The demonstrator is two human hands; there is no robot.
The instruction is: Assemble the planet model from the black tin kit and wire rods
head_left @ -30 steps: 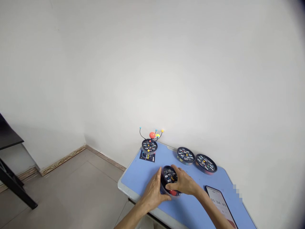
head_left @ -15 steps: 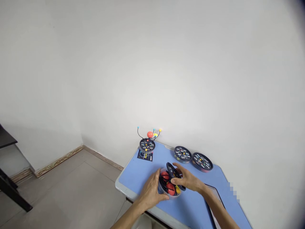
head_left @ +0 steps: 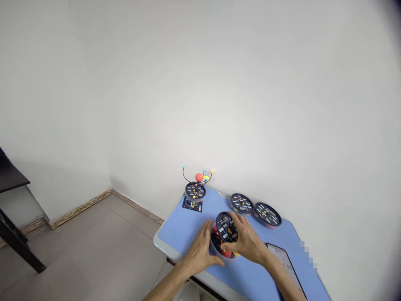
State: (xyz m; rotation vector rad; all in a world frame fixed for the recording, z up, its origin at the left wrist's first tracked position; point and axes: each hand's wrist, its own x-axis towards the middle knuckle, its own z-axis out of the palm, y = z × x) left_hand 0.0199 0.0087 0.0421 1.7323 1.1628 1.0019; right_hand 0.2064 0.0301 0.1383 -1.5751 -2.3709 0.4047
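Observation:
A round tub (head_left: pixel 226 258) with clear sides stands near the table's front edge, with red balls and dark parts inside. My left hand (head_left: pixel 200 248) curves round its left side, fingers and thumb against the wall. Over the tub, my right hand (head_left: pixel 246 240) grips a round black lid (head_left: pixel 226 227) printed with coloured planets and labels. The lid is tilted and covers part of the contents; the right hand hides the tub's right side.
A planet model (head_left: pixel 195 191) with curved arms stands at the table's back left on a black card (head_left: pixel 196 207). Two lidded tubs (head_left: pixel 242 203) (head_left: pixel 267 214) sit along the back. A phone or tablet (head_left: pixel 283 261) lies at the right, partly under my right forearm.
The lid has turned so its printed face shows more and now hides more of the tub's contents. My right hand has moved slightly with it. The view has shifted a little.

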